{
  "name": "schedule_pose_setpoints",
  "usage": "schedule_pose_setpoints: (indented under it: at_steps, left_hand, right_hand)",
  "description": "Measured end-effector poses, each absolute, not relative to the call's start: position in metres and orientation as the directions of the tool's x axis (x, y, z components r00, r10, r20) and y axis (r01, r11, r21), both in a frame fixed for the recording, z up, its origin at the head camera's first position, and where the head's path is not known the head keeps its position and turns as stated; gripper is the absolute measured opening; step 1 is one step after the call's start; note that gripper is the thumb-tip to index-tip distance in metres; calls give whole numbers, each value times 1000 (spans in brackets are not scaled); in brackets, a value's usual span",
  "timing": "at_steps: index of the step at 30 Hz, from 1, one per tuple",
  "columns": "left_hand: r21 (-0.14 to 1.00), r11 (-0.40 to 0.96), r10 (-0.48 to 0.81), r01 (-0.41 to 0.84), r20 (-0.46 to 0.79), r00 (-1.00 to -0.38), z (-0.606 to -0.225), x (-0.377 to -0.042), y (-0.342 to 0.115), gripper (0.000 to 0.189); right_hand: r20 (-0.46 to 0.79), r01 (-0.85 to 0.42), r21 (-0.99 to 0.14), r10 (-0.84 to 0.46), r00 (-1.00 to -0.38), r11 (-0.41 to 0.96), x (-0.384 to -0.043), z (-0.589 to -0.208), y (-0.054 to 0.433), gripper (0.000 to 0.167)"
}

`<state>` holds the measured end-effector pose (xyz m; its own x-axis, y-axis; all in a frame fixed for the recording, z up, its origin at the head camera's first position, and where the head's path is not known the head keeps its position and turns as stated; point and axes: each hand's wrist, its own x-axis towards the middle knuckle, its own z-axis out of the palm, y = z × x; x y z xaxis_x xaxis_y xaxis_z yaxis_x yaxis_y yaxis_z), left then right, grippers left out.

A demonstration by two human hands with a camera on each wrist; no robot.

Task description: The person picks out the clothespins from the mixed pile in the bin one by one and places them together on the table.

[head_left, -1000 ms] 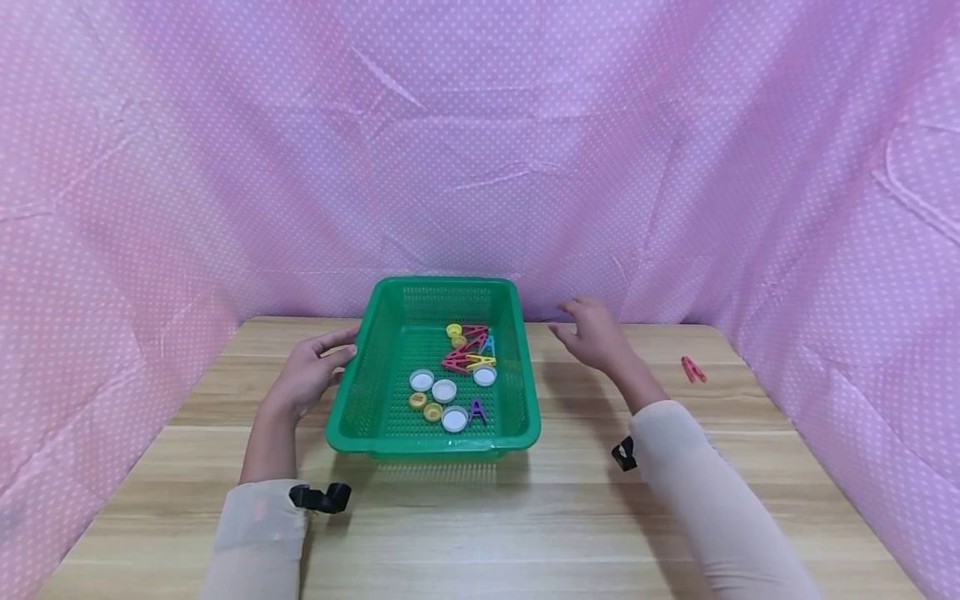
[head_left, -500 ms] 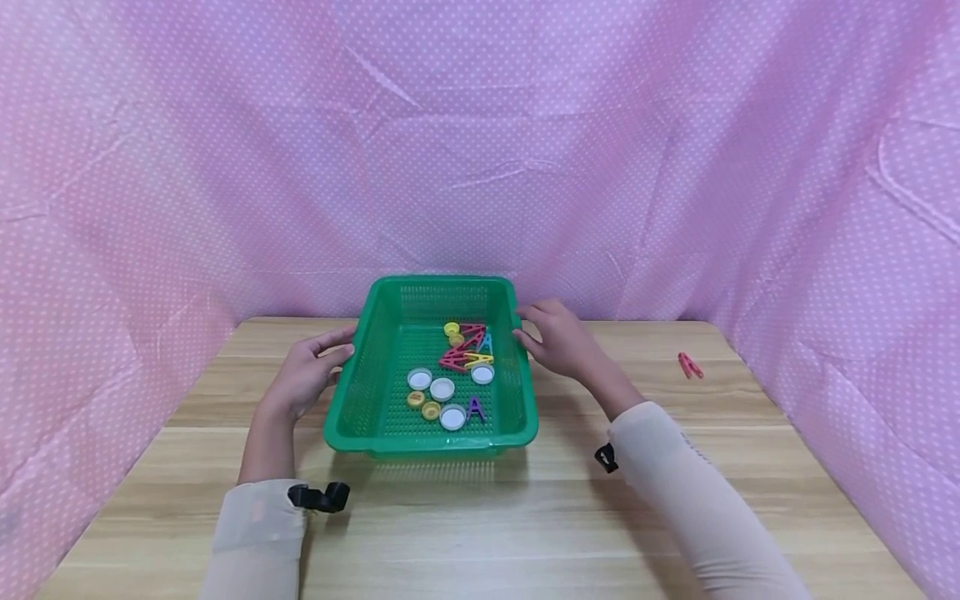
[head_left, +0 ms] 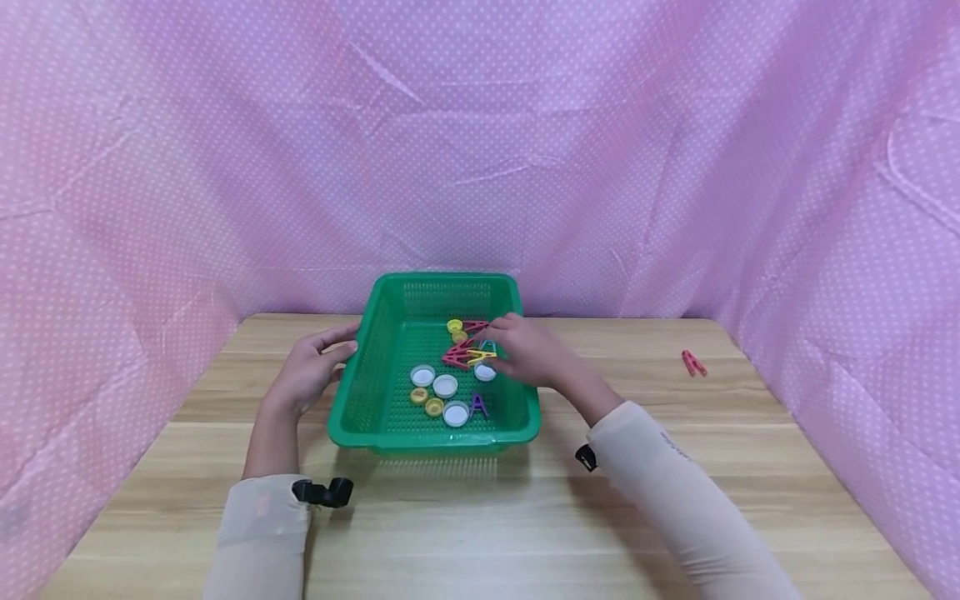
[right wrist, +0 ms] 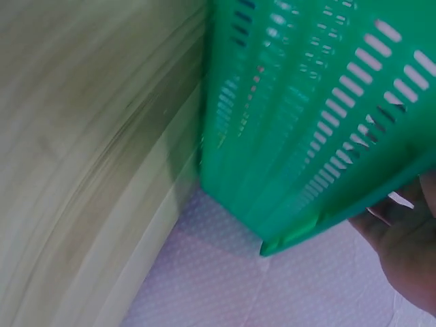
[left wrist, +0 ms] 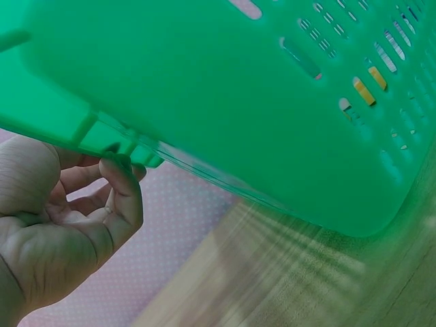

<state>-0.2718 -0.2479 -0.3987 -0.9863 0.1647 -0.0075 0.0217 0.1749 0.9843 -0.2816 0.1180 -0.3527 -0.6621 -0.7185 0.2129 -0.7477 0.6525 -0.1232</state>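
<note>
A green plastic basket (head_left: 435, 439) stands on the table with bottle caps and clothespins in it. My left hand (head_left: 311, 371) pinches its left rim, and the left wrist view shows the thumb and fingers (left wrist: 122, 197) at that rim. My right hand (head_left: 528, 354) reaches over the right rim, fingers extended above the clothespins with nothing seen in them. Near its fingertips lie a yellow clothespin (head_left: 480, 357), a blue clothespin (head_left: 487, 343) and red clothespins (head_left: 456, 357). A white cap (head_left: 485, 372) is partly under the hand. In the right wrist view the basket's side wall hides the fingertips.
Nearer the basket's front are white caps (head_left: 456, 414), yellow caps (head_left: 434, 407) and a purple clothespin (head_left: 478, 405). One red clothespin (head_left: 693, 363) lies on the wooden table (head_left: 480, 533) at the right. A pink dotted curtain (head_left: 480, 150) hangs behind the table and at both sides.
My right hand has moved left from beside the basket, past its right rim, to over the clothespins inside. The left hand stays at the left rim.
</note>
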Motion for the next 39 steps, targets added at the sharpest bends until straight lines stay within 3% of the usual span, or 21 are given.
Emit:
schedule_pose_setpoints:
  at_steps: [12, 25, 32, 39]
  left_hand:
    - [986, 166, 178, 22, -8, -984, -398, -272, -249, 50]
    - [986, 167, 174, 21, -9, -985, -399, -272, -248, 49]
    - [985, 170, 170, 29, -1, -985, -400, -273, -248, 49]
    - [987, 156, 164, 26, 0, -986, -400, -273, -247, 47]
  right_hand:
    - [-86, -783, -208, -808, -583, 587, -284, -358, 92, 38]
    - [-360, -746, -96, -721, -592, 660, -286, -371, 70, 24]
    - [-391, -753, -118, -727, -564, 647, -290, -376, 64, 16]
    - [-306, -783, -101, -768, -563, 614, -302, -382, 62, 18]
